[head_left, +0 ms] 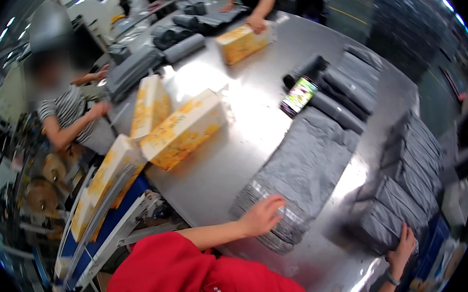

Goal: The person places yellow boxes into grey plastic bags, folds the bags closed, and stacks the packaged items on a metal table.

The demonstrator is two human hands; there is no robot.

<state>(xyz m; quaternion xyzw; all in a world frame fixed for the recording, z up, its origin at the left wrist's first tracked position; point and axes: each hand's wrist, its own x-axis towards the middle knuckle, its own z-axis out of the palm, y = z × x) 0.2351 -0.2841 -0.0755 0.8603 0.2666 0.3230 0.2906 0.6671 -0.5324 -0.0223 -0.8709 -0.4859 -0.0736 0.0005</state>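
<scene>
My left hand [262, 214] rests flat on the near end of a stack of grey plastic mailer bags [308, 167] lying on the steel table [230, 163]. My right hand [403, 245] presses against the near side of a packed grey parcel [382, 216] at the table's right edge. Neither hand grips anything; the fingers lie spread on the plastic. Red clothing [173, 279] fills the lower middle of the view.
Yellow-and-white boxes [183, 129] lie on the table's left side and one [103, 182] on a conveyor. A lit phone [298, 96] lies mid-table. More grey parcels [412, 152] line the right edge. A person in stripes [69, 113] works left; another person's hand [256, 21] holds a box [241, 42].
</scene>
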